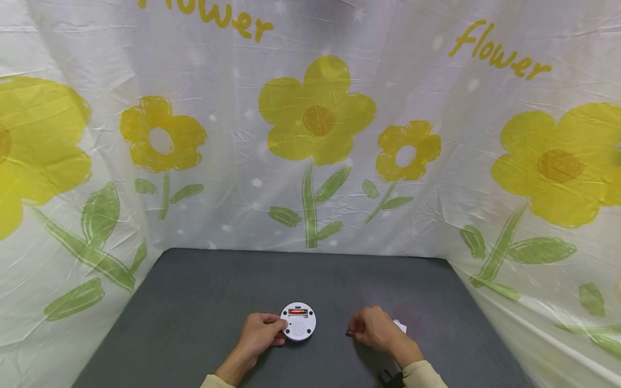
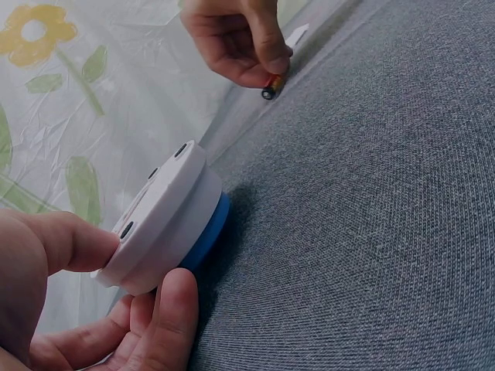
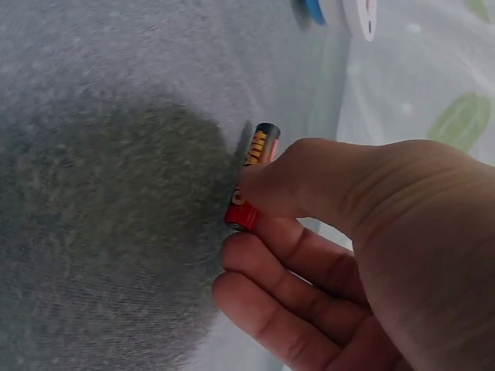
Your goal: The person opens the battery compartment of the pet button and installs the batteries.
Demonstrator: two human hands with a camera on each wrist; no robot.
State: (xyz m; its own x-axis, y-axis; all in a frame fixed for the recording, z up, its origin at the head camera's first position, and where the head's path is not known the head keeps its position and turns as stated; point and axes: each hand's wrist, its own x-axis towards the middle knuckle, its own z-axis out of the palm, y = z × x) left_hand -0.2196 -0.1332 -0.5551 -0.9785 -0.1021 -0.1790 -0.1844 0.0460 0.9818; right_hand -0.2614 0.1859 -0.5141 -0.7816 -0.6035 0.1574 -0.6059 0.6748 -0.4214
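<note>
A round white device [image 1: 299, 327] lies face down, its perforated grille and small dark feet showing in the head view. One red battery [image 1: 297, 312] sits in its uncovered compartment. My left hand [image 1: 260, 335] pinches the device's left edge between thumb and fingers. In the left wrist view the device is tilted, with a blue layer [image 2: 210, 229] on its table side. To the right, my right hand [image 1: 379, 328] holds a small black-and-red battery [image 3: 258, 145] between thumb and fingers, close over the table. The other fingers of that hand are bent beneath it.
Beside the right hand, partly hidden by it, is a white piece [image 1: 400, 326]. A dark band [image 1: 390, 379] is at the right wrist. The grey cloth-covered table [image 1: 233, 280] is bordered by a white curtain [image 1: 233, 215] printed with yellow flowers at the back and sides.
</note>
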